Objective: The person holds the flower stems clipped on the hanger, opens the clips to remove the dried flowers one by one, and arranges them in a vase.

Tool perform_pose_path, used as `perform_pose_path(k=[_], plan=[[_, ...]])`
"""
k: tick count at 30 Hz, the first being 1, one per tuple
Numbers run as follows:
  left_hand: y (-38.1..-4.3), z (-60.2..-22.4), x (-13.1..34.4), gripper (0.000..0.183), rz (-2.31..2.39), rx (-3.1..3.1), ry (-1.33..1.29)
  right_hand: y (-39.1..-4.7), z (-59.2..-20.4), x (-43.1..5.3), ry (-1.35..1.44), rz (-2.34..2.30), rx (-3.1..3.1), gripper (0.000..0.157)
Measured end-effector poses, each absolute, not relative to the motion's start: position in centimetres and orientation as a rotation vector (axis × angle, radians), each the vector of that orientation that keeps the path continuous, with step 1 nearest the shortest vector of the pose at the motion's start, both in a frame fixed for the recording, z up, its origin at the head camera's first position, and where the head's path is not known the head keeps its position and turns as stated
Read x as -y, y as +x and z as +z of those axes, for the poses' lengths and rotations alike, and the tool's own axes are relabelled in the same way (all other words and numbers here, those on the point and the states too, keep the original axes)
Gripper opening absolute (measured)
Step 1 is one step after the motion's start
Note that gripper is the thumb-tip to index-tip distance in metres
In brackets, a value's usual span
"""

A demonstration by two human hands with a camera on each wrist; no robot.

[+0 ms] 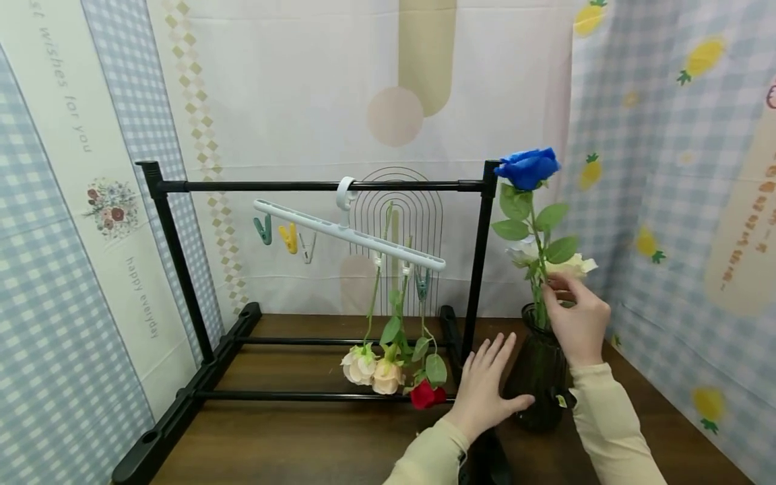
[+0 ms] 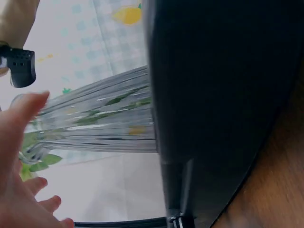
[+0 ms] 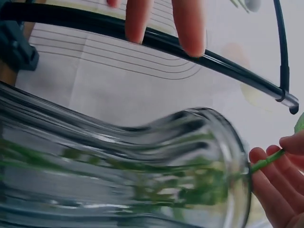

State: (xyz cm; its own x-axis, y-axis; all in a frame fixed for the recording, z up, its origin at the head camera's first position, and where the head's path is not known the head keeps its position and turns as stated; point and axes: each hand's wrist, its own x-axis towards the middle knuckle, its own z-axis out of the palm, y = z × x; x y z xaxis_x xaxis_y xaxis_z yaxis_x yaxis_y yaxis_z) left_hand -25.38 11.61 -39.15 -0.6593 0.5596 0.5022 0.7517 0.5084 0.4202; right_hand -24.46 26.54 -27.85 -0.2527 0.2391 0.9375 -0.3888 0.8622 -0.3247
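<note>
In the head view, my right hand point(image 1: 578, 320) pinches the stem of a blue rose point(image 1: 527, 168) just above the mouth of a dark glass vase point(image 1: 536, 391). The right wrist view shows the green stem point(image 3: 267, 161) between thumb and fingers, its lower part inside the ribbed vase point(image 3: 142, 147). White flowers point(image 1: 572, 266) stand in the vase behind the rose, partly hidden. My left hand point(image 1: 485, 384) is held beside the vase with fingers spread and nothing in them. Whether it touches the glass is unclear.
A light blue clip hanger point(image 1: 400, 250) hangs tilted from a black rack point(image 1: 267, 186). Two cream roses point(image 1: 386, 376) and a red rose point(image 1: 427, 394) hang upside down from its right half. Teal, yellow point(image 1: 288, 238) and pale clips hang on the left. Patterned curtains surround the wooden table.
</note>
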Motion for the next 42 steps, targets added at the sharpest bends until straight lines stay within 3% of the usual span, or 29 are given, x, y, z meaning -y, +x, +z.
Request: perform_pose_path(k=[8, 22, 30, 42], plan=[[-26.0, -38.9, -13.6, 0.106, -1.391, 2.548, -1.104, -24.6, -29.3, -27.3, 0.056, 0.608, 1.792, 0.014], [-26.2, -40.1, -17.6, 0.099, -1.942, 2.465, -0.893, -23.4, -28.6, -28.1, -0.078, 0.591, 1.970, 0.012], [-26.3, -40.2, -18.5, 0.088, -1.840, 2.447, -0.741, -22.7, -28.4, -28.5, -0.084, 0.671, 2.078, 0.020], [-27.1, -40.2, -18.4, 0.084, -1.715, 2.452, -0.758, -22.4, -28.1, -29.3, -0.111, 0.608, 2.157, 0.029]])
